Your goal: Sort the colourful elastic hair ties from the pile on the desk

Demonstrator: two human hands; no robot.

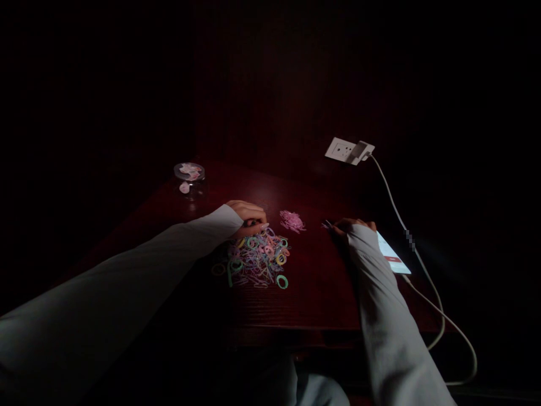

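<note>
A loose heap of colourful elastic bands and small hair ties (257, 259) lies on the dark red table (313, 293). My left hand (248, 215) rests at the heap's upper edge, fingers curled together; whatever they pinch is too small to make out. Behind and to the right of the heap sits a smaller pile of pink bands (292, 221), touched by neither hand. Farther right, my right hand (349, 224) is closed low over the table, with something small, thin and pale at its fingertips that I cannot identify.
A clear lidded jar (190, 179) stands at the back left. At the right, a lit phone (394, 255) lies beside my right sleeve. Its white cable (435, 307) loops past the table edge. A charger (362, 151) sits in the wall socket (339, 150).
</note>
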